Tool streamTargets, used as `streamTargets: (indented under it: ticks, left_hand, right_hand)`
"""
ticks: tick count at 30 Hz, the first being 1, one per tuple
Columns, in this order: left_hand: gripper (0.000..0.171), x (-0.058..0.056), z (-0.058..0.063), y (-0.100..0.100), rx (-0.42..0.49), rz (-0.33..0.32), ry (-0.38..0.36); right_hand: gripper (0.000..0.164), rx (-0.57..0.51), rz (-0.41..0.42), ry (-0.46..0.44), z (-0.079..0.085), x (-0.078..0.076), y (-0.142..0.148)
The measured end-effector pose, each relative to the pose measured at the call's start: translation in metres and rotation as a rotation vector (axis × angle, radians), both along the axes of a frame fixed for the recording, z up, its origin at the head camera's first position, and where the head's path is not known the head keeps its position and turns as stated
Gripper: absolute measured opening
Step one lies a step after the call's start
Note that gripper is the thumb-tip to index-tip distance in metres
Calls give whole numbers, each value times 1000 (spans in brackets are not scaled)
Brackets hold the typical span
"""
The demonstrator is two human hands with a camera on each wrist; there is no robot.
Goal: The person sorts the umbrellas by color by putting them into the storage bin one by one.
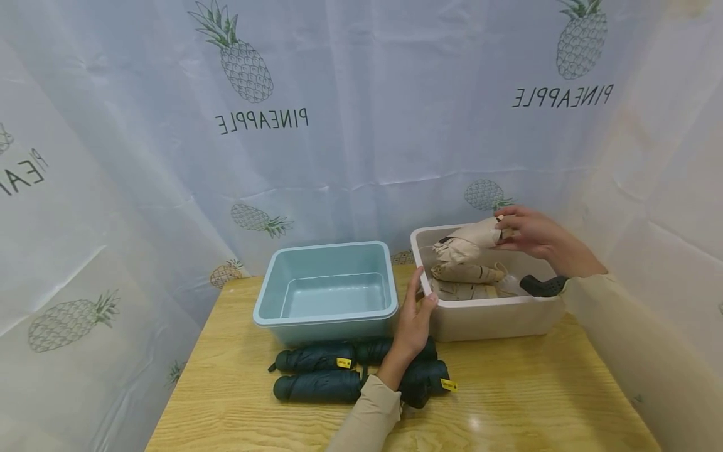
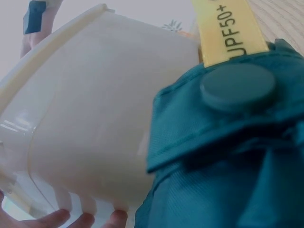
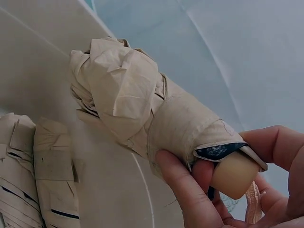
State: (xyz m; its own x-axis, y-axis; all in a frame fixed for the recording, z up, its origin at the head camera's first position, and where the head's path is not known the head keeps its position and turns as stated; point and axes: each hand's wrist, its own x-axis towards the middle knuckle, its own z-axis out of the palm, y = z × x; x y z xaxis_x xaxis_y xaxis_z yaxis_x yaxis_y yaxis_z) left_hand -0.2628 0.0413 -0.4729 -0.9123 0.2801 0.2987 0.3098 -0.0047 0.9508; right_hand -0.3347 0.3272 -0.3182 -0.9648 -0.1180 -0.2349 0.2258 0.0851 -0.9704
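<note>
My right hand (image 1: 528, 232) pinches a beige folded umbrella (image 1: 469, 242) by its handle end, above the white bin (image 1: 491, 320). In the right wrist view, thumb and fingers sit around the pale handle (image 3: 232, 175); the umbrella's cloth (image 3: 128, 90) is loosely wrapped and crumpled. Two more beige folded umbrellas (image 1: 465, 273) lie inside this bin, beneath the held one. My left hand (image 1: 413, 320) touches the bin's near left corner with fairly straight fingers; its fingertips (image 2: 118, 217) press the outer wall in the left wrist view.
A light blue bin (image 1: 333, 317) stands left of the white one. Several dark teal folded umbrellas (image 1: 319, 386) with yellow tags (image 1: 449, 385) lie in front, partly under my left forearm. A black perforated object (image 1: 542, 285) is at the white bin's right end. Pineapple-print curtains (image 1: 367, 144) surround the wooden table (image 1: 508, 389).
</note>
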Motion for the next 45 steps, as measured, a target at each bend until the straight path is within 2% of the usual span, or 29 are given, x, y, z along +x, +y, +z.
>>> streamTargets:
  ticks: [4, 11, 18, 21, 23, 28, 32, 45]
  left_hand:
    - [60, 0, 0, 0, -6, 3, 1]
    - [60, -1, 0, 0, -5, 7, 10]
    - [60, 0, 0, 1, -10, 3, -2]
    - [61, 0, 0, 1, -12, 6, -1]
    - [60, 0, 1, 1, -12, 9, -3]
    - [60, -1, 1, 1, -17, 15, 3]
    - [59, -1, 1, 1, -18, 15, 2]
    - [60, -1, 1, 0, -14, 9, -1]
  right_hand:
    - [28, 1, -2, -31, -6, -8, -4]
    - [47, 48, 7, -61, -16, -15, -5]
    - [33, 53, 18, -98, -23, -20, 0]
    - [33, 45, 26, -117, -25, -21, 2]
    - [38, 44, 30, -127, -27, -22, 4]
    - [65, 60, 55, -155, -29, -22, 5]
    - [70, 76, 78, -172, -30, -22, 5]
    - [66, 371, 221, -94, -29, -20, 9]
